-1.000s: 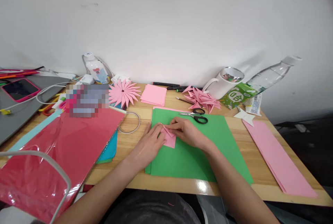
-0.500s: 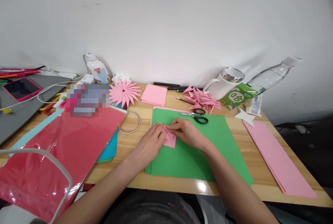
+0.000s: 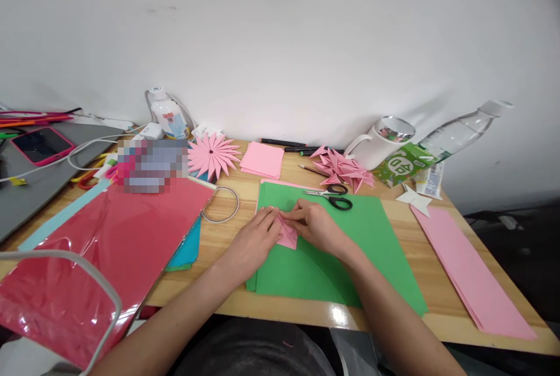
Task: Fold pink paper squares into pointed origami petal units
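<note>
The small folded pink paper [image 3: 289,239] lies on the green sheets [image 3: 345,265], near their left edge; the left hand [image 3: 256,239] covers one side of it with extended fingers, though I cannot tell if they grip, while the right hand [image 3: 317,225] pinches its upper part between thumb and fingertips. Just beyond the right hand rest the scissors [image 3: 340,203], and farther back on the wooden table [image 3: 426,259] are pink squares [image 3: 262,160] and a pink paper wheel [image 3: 215,159].
</note>
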A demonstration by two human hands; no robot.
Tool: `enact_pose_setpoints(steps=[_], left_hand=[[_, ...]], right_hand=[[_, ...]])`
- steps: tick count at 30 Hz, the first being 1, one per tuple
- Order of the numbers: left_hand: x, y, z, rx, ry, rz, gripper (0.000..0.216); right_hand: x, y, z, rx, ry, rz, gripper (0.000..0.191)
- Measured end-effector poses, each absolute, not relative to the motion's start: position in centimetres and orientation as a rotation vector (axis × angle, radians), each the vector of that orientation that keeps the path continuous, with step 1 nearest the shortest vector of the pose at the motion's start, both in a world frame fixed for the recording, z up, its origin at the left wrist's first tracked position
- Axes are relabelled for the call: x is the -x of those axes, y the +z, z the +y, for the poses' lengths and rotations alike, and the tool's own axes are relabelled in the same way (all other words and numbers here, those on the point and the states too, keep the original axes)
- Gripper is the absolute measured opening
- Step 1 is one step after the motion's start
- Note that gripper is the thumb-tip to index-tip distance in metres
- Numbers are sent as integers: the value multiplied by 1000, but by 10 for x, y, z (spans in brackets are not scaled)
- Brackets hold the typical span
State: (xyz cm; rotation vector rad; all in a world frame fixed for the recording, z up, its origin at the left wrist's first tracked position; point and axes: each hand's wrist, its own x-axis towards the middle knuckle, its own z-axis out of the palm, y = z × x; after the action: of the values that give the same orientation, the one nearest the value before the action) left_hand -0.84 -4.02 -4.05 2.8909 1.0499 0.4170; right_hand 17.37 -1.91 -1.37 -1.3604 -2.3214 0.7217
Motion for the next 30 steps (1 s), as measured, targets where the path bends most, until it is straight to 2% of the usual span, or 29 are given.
enact_pose_setpoints(steps=[5,11,15,18,22,26,30], left_hand=[[8,-40,-40,-2895,430,1057,21],[7,-40,-39,-2986,353,1069,22],[8,-39,-39,-2950,345,1091,23],[8,-39,-39,-2955,358,1069,24],[8,-41,-39,-2921,410,1059,22],[8,-42,-39,-2914,418,1064,22],[9,-42,-38,-2838,467,1042,26]], right_hand=[[-178,-8,-17,1354,756,-2369,20],[-192,-1,-17,1252,978,-2376,31],[-187,-1,-23,1421,809,-2401,20],[-176,1,-29,1593,544,-2499,12],[-167,8,-36,1718,256,-2663,19],[-176,13,-37,1555,435,-2685,23],[-182,0,-26,1383,717,-2339,23]])
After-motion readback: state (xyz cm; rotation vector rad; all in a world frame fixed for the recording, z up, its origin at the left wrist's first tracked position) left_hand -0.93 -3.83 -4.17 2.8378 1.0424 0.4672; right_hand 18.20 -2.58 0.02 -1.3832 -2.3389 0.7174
